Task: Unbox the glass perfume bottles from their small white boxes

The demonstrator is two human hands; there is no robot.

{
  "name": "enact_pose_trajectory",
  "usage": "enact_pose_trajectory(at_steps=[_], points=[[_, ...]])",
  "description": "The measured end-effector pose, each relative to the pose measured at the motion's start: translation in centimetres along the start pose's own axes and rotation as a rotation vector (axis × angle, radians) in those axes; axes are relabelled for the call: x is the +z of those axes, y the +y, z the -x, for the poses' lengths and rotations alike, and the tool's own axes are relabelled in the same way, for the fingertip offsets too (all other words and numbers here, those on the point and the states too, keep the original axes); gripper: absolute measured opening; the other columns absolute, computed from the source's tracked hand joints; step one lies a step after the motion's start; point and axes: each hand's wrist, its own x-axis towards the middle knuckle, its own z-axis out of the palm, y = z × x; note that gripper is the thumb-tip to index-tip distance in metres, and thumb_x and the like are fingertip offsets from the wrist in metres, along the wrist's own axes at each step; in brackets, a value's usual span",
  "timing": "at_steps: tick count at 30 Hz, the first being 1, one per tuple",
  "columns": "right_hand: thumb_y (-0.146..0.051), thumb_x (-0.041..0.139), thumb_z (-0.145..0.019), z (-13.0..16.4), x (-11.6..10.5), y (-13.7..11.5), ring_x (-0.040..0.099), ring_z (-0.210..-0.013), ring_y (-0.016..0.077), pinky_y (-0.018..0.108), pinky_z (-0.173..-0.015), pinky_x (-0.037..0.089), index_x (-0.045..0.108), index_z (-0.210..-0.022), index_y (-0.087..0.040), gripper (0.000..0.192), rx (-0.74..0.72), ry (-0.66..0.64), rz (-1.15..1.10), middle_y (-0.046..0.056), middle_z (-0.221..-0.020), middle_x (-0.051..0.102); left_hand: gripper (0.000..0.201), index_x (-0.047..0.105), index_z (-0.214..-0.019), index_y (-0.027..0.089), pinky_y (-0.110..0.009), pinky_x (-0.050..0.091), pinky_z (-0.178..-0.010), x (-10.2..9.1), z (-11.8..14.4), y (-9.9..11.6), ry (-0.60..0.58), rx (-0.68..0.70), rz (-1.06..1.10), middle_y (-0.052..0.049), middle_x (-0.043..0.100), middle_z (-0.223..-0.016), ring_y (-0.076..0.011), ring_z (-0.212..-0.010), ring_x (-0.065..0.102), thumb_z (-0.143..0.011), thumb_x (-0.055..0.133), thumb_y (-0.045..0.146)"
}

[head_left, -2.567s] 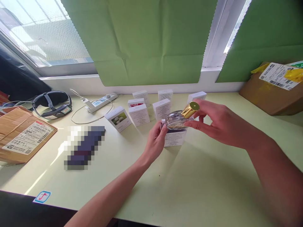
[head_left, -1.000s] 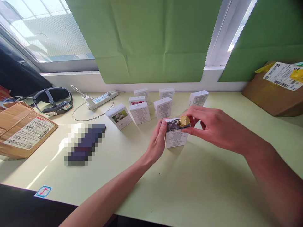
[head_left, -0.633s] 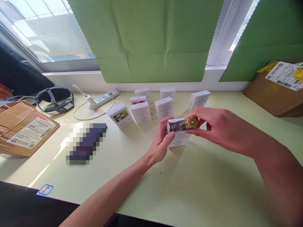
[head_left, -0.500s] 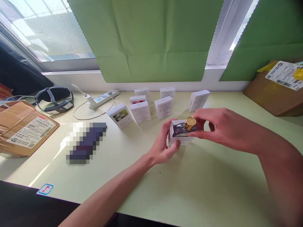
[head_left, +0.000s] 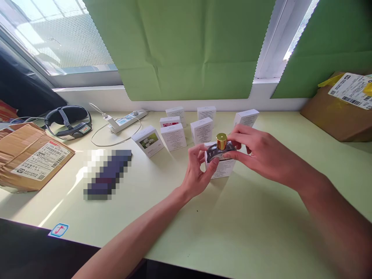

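A clear glass bottle with a gold cylindrical cap (head_left: 220,151) stands upright atop a white printed cardboard box (head_left: 222,169) — base hidden. At the box's upper left, the left hand (head_left: 198,170) curls half-closed, its grip unclear; rightward, the right hand (head_left: 257,149) pinches the bottle — fingertips partly hidden.

Forward and downward head view

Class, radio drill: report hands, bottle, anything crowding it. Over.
Right hand pinching bottle; left hand at white box. Bottle upright at box's top, gold cap on. Other boxes standing behind.
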Motion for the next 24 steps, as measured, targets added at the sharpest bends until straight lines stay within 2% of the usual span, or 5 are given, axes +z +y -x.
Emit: enact_pose_trajectory(at_steps=[4,10,18,21,24], points=[[-0.038,0.051,-0.1,0.0,0.1,-0.2,0.055,-0.066,0.0152,0.031,-0.056,0.039,0.06,-0.098,-0.021,0.019,-0.021,0.023,0.034,0.004,-0.098,0.06,0.029,0.035,-0.113,0.027,-0.036,0.051,-0.093,0.0,-0.3,0.4,0.024,-0.017,0.002,-0.004,0.057,-0.117,-0.015,-0.102,0.062,-0.097,0.059,0.031],[-0.036,0.056,-0.099,-0.1,0.3,-0.1,0.052,-0.064,0.0131,0.032,-0.059,0.041,0.061,-0.1,-0.022,0.014,-0.012,0.032,0.004,0.002,-0.098,0.058,0.048,0.038,-0.139,0.026,-0.043,0.047,-0.105,-0.4,-0.5,0.4,-0.047,-0.037,-0.026,-0.012,0.059,-0.132,-0.0221,-0.119,0.06,-0.096,0.06,0.03],[-0.04,0.062,-0.095,-0.4,1.1,0.5,0.058,-0.073,0.0166,0.031,-0.062,0.044,0.069,-0.108,-0.027,0.02,0.048,0.008,-0.089,0.002,-0.094,0.059,0.037,0.049,-0.131,0.025,-0.045,0.044,-0.109,-0.6,-0.6,0.3,-0.06,-0.106,-0.04,-0.012,0.058,-0.137,-0.0256,-0.126,0.057,-0.097,0.058,0.034],[-0.038,0.062,-0.095,-0.5,1.3,0.4,0.058,-0.076,0.0177,0.03,-0.06,0.043,0.071,-0.108,-0.028,0.019,0.074,-0.001,-0.086,0.001,-0.088,0.06,0.035,0.049,-0.13,0.024,-0.045,0.044,-0.108,-0.7,-0.7,0.3,-0.07,-0.108,-0.053,-0.012,0.058,-0.136,-0.025,-0.123,0.058,-0.097,0.058,0.034],[-0.031,0.06,-0.096,-0.6,1.5,0.3,0.06,-0.087,0.0208,0.032,-0.066,0.045,0.071,-0.111,-0.027,0.019,0.047,0.015,-0.071,0.002,-0.092,0.064,0.036,0.048,-0.131,0.025,-0.044,0.045,-0.106,-0.8,-0.7,0.3,-0.072,-0.101,-0.063,-0.012,0.059,-0.134,-0.0238,-0.119,0.059,-0.098,0.057,0.033]])
